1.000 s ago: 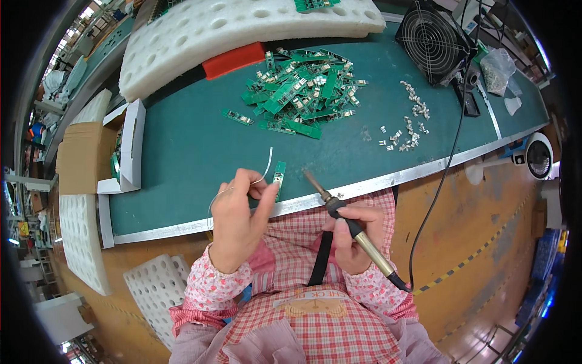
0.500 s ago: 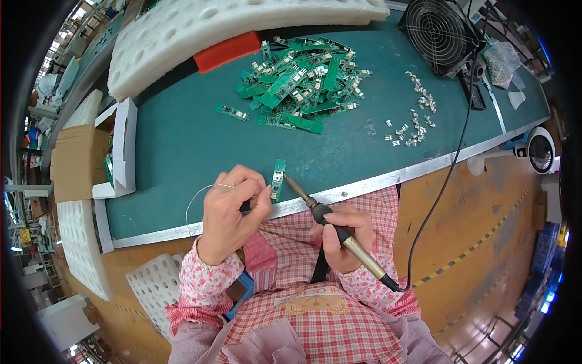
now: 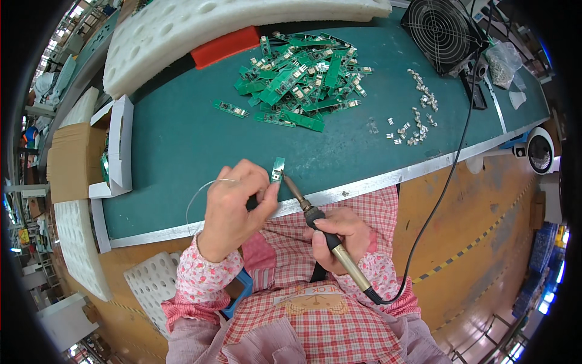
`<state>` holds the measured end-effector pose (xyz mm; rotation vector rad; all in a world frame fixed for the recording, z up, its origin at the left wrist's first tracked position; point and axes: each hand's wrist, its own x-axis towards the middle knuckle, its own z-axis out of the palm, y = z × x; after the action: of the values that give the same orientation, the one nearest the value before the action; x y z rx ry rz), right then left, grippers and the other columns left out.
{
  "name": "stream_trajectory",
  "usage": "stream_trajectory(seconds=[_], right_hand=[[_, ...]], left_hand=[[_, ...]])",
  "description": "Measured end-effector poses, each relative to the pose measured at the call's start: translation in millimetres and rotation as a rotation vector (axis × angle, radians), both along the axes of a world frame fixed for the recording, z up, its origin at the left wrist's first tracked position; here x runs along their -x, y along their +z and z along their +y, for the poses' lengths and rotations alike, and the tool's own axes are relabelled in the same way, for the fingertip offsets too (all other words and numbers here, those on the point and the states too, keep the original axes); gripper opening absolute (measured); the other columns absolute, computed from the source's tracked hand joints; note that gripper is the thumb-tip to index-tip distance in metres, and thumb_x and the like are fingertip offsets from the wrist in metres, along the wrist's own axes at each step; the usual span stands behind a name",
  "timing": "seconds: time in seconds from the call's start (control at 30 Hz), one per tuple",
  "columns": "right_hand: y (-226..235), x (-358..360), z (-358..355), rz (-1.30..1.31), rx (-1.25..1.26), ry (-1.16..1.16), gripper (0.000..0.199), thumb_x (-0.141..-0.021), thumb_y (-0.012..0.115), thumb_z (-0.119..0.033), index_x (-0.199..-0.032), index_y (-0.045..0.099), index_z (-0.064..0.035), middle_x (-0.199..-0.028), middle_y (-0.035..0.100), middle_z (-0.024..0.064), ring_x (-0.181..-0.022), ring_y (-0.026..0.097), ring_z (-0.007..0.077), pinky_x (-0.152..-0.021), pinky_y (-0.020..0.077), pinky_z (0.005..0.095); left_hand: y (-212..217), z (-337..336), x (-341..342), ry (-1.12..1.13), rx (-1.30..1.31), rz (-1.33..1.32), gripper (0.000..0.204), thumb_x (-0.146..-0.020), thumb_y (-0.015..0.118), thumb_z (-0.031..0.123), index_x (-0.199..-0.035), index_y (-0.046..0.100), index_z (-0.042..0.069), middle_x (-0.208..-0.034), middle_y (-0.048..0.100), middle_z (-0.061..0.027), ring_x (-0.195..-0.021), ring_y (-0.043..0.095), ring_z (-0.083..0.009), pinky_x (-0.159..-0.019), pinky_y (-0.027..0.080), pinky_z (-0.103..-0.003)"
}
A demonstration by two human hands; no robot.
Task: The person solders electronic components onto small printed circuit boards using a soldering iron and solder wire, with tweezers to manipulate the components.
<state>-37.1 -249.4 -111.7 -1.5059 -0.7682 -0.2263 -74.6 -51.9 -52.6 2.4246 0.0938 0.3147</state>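
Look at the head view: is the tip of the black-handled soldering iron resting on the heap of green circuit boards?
No, the black-handled soldering iron, in the right hand, points at the small green circuit board pinched by the left hand, apart from the heap of green circuit boards.

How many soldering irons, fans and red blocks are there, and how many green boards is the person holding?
soldering iron: 1
black fan: 1
red block: 1
small green board held in the left hand: 1
Total: 4
The green boards in the pile are too heaped to count.

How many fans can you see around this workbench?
2. A black wire-guarded fan stands at the far right corner of the green bench top; a white fan sits lower, off the right edge. Others may be hidden.
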Motion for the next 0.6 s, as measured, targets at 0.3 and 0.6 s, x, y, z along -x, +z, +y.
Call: stream_trajectory(seconds=[0.3,0.6], right_hand=[[4.4,-3.0,1.1,-0.121,0.057,-0.004,0.028,-0.078,0.072,0.000,-0.103,0.059,-0.0017,-0.072,0.064,0.0088,-0.059,0.064,0.0258,-0.055,0.0527,0.0357],[6.8,-1.9,1.3,-0.140,0.085,0.000,0.029,-0.078,0.072,-0.001,-0.104,0.059,-0.0013,-0.070,0.064,0.0083,-0.061,0.065,0.0261,-0.056,0.0530,0.0353]], left_hand=[[6.4,24.2,-14.3,-0.157,0.019,0.004,0.027,-0.075,0.077,-0.001,-0.100,0.070,0.003,-0.103,0.069,-0.0115,-0.095,0.065,-0.0300,-0.087,0.049,-0.037],[1.0,24.7,-15.8,-0.145,0.000,-0.024,0.020,-0.076,0.078,0.002,-0.095,0.071,0.003,-0.099,0.069,-0.0098,-0.090,0.066,-0.0275,-0.084,0.048,-0.036]])
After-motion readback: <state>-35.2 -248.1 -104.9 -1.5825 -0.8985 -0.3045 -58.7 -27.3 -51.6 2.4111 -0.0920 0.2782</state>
